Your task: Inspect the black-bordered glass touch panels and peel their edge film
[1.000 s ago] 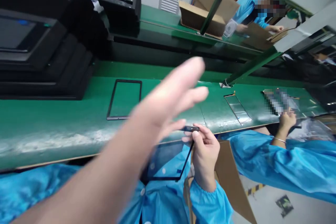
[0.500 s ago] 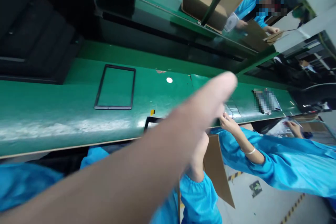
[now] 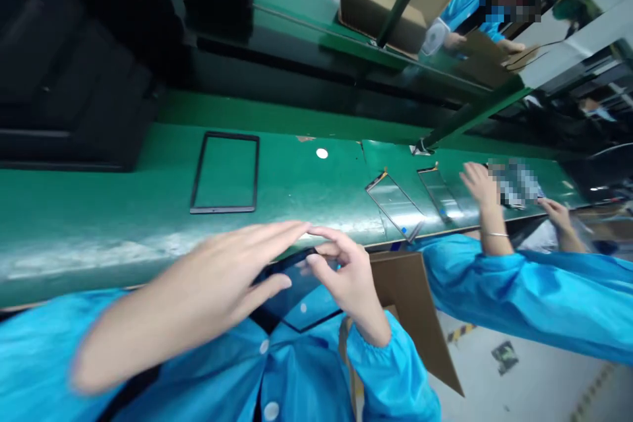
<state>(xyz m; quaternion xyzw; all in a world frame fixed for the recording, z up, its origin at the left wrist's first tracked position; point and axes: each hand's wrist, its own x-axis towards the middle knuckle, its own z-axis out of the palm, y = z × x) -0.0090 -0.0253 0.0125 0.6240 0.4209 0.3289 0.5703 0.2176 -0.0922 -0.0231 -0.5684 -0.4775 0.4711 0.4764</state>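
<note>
A clear glass touch panel with a black border is held tilted in front of my blue coat, by the bench's front edge. My right hand pinches its upper corner between thumb and fingers. Over the panel's left part is my left hand, fingers stretched out together and thumb apart; it hides that side of the panel, so contact is unclear. Beyond my hands a black rectangular frame lies flat on the green bench. Two more glass panels with orange tabs, a nearer one and a farther one, lie to the right.
Large black stacked pieces stand at the left. An open cardboard box is beside my right forearm. A co-worker's hand reaches over the bench at right, near a blurred-out bundle. A green post rises behind.
My left arm, which stretched across the view to the right, has drawn back left to the panel. The co-worker's hand has moved away from the glass panels, rightward.
</note>
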